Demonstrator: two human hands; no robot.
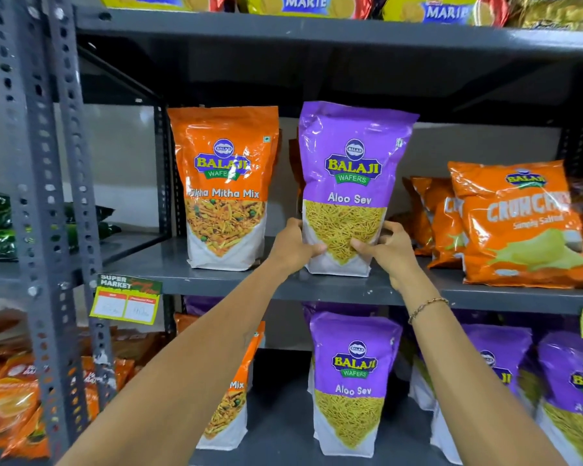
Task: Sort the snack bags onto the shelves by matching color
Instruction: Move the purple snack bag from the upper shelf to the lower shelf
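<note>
Two hands, the left hand (295,245) and the right hand (389,250), each close a grip on the lower edges of the tall purple foil Aloo Sev pouch (352,186), which stands upright at the centre of the frame on the grey metal middle shelf (216,284). That shelf otherwise carries orange stock: the orange Mitha Mix pouch (224,186) just beside it on the left, and the orange crinkled Crunchex bags (519,227) at the right. Matching purple pouches (352,381) stand on the lower shelf (280,428), lower centre and right. Held low, the top-heavy pouch could tip forward or brush the orange neighbour over as it lifts; the slick foil may also slip. An orange pouch (233,398) sits stray on that lower shelf.
</note>
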